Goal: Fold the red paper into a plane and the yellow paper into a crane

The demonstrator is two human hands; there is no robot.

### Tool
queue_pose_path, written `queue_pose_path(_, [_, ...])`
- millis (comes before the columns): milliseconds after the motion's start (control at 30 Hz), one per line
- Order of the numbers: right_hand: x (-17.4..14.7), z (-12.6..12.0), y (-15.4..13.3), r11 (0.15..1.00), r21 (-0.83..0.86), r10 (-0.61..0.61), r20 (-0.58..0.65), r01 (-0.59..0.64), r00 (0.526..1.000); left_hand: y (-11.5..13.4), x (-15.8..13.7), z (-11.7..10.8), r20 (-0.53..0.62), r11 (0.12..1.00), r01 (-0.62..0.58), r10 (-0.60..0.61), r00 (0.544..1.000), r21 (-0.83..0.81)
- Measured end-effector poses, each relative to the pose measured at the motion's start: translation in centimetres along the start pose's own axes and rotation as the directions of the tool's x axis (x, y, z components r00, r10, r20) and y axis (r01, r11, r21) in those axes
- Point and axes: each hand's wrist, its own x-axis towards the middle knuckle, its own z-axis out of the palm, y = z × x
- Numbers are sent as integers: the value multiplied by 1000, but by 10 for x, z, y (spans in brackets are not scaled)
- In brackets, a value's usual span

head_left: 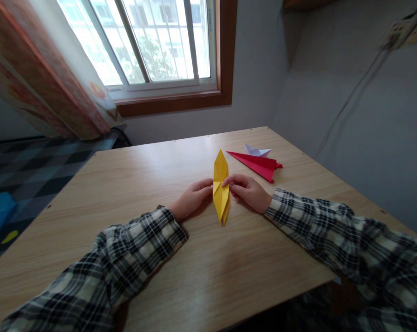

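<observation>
A yellow folded paper (221,168), long and diamond-shaped, is held between my two hands above the wooden table (153,170). Its upper end is a single point, and its lower end splits into narrow flaps. My left hand (194,196) is closed on its left edge, with the fingertips partly behind the paper. On the other side, my right hand (248,190) pinches the right edge, its index finger lying over the front near the middle crease.
Beyond my right hand lies a red paper plane (255,163), with a white paper boat (257,151) just behind it. A window (160,46) and a curtain (56,69) are past the far edge. A cable (347,106) hangs on the right wall.
</observation>
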Motion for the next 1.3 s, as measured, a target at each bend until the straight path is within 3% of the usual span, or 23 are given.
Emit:
queue_pose_path(333, [0, 1, 0, 999, -41, -17, -12, 16, 1000, -5, 6, 2, 16, 993, 6, -5, 1000, -116])
queue_pose_path(433, [0, 1, 1, 999, -32, -18, -6, 17, 1000, -1, 3, 4, -17, 997, 19, -20, 1000, -81])
queue_pose_path(500, [0, 0, 2, 999, -30, -20, 8, 20, 1000, 2, 0, 5, 23, 999, 42, -42, 999, -17])
queue_pose_path(967, [-1, 0, -5, 999, -45, 1, 23, 0, 1000, -3, 0, 1, 68, 1000, 8, -7, 998, -20])
queue_pose_path(1300, [4, 2, 1, 991, 130, 12, -9, -11, 1000, -1, 1, 1, 14, 999, -12, 12, 1000, 37])
